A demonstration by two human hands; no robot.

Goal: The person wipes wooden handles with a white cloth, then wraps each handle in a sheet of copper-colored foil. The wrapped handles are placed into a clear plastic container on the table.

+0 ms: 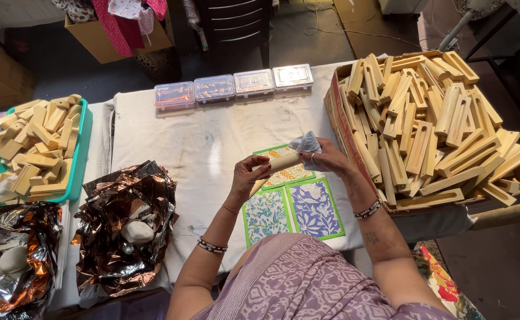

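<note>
I am holding a pale wooden piece (280,161) level above the table (212,142), between my two hands. My left hand (249,176) is gripping its near end, fingers curled closed around it from below. My right hand (326,157) is closing on the far end, where it is pressing a grey cloth (305,143) against the wood; the cloth is bunching up above my fingers. The piece is hovering just over four printed floral cards (292,201) lying on the white covering. To my right, a cardboard box (337,112) is standing heaped with similar wooden pieces. To my left, crumpled metallic foil (123,225) is lying near a green tray (82,148) of smaller blocks. Four clear plastic cases (233,86) are sitting in a row at the far edge.
</note>
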